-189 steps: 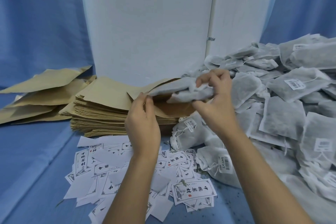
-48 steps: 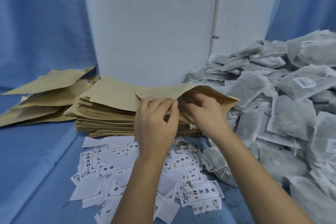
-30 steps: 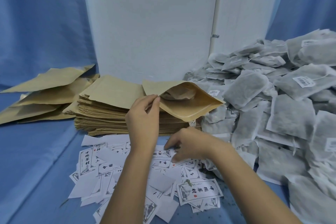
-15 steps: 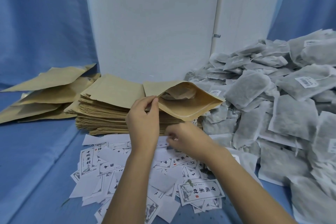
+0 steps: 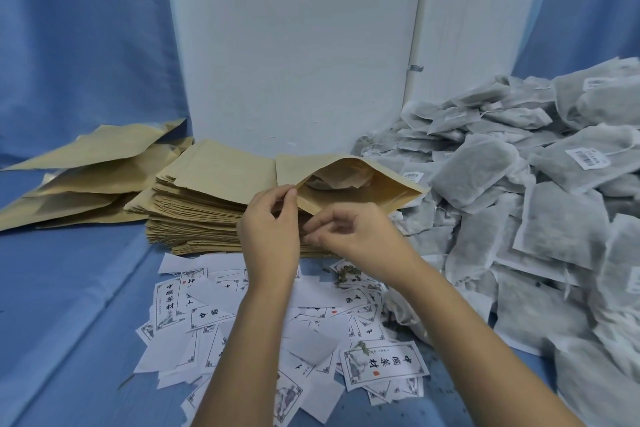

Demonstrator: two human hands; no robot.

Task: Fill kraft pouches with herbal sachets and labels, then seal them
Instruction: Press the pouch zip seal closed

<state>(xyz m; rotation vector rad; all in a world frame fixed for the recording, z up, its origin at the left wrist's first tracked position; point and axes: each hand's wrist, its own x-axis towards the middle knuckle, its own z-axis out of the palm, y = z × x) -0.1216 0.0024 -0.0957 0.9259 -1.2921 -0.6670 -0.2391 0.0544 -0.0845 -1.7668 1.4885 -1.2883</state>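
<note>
Kraft pouch (image 5: 381, 192) lies atop the pouch stack (image 5: 194, 218), mouth open, a sachet (image 5: 332, 179) inside. The left hand (image 5: 270, 236) pinches its near lip. The right hand (image 5: 360, 239) curls just below the mouth; whether it holds anything cannot be told.

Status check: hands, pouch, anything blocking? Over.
Left hand pinches open pouch lip. Right hand pinched below mouth, nothing visible in it. Sachet inside, pouch unsealed. Nothing blocking mouth.
</note>
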